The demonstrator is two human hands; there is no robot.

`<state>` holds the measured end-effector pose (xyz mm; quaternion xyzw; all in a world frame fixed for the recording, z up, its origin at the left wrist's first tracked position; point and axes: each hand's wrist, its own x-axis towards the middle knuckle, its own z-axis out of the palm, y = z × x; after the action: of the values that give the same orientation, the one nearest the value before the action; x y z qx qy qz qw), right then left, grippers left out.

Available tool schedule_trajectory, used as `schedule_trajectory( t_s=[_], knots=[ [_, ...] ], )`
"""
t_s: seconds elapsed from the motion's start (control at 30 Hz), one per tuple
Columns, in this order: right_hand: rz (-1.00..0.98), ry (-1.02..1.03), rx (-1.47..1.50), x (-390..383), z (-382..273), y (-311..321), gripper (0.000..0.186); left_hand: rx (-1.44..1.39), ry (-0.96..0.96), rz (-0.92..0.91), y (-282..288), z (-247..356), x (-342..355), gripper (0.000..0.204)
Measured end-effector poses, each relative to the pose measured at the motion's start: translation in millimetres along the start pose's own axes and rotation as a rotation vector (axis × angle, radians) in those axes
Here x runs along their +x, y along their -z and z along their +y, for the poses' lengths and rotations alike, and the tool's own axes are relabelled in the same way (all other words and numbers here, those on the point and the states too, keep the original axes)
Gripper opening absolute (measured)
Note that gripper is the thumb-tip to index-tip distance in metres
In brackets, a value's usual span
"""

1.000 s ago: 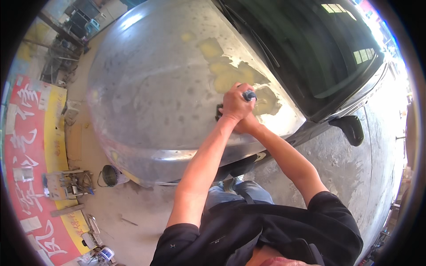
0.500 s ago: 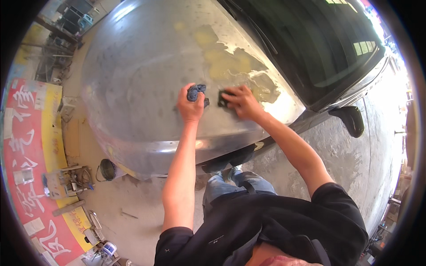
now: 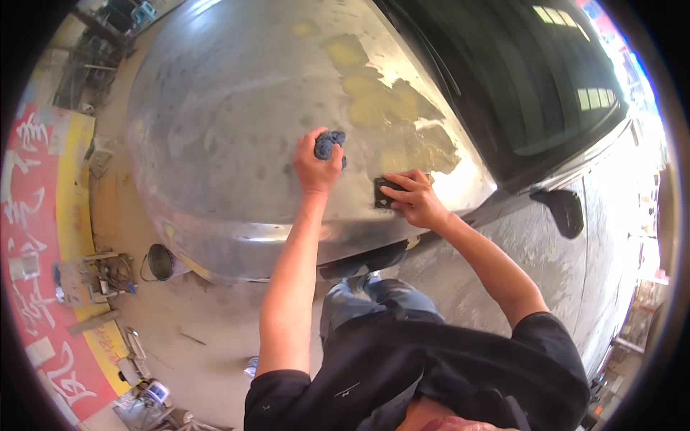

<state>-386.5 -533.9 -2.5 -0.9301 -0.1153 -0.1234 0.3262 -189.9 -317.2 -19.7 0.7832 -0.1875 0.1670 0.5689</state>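
A bare grey car hood (image 3: 208, 129) spreads out below me, mottled with dark spots and irregular yellowish-grey filler patches (image 3: 381, 100) toward the windscreen. My left hand (image 3: 316, 165) grips a crumpled blue-grey cloth (image 3: 328, 144) over the middle of the hood. To its right and a little nearer me, my right hand (image 3: 420, 197) presses on a small dark rectangular block (image 3: 382, 194) lying on the hood, just below the lower end of the filler patches.
A dark windscreen (image 3: 517, 86) and side mirror (image 3: 564, 212) are at right. A bucket (image 3: 164, 262) stands on the floor by the car's front. Along the left lie a red-and-yellow banner (image 3: 72, 165), metal equipment (image 3: 108, 280), a small container (image 3: 157, 390) and a blue stool (image 3: 144, 13).
My hands, together a second ago, have separated. The left moved left with the cloth; the right, on the block, has shifted down and rightward since half a second ago.
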Motion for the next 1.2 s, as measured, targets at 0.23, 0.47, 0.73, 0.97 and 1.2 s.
schedule_trajectory(
  t_s=[0.23,0.47,0.73,0.97,1.2],
  knots=[
    [0.041,0.017,-0.038,69,18,-14,0.046,0.002,0.03,0.0,-6,8,3,0.039],
    [0.07,0.04,-0.118,75,23,-11,0.05,0.015,-0.001,0.004,-7,16,3,0.037],
    [-0.03,0.058,-0.127,21,15,0,0.055,0.048,0.004,0.001,-1,9,2,0.037],
    [0.019,0.07,-0.177,81,34,-13,0.054,0.016,0.037,-0.011,-6,14,-4,0.038],
    [0.077,0.066,-0.214,95,25,-20,0.052,0.011,0.03,-0.009,-7,13,1,0.04]
  ],
)
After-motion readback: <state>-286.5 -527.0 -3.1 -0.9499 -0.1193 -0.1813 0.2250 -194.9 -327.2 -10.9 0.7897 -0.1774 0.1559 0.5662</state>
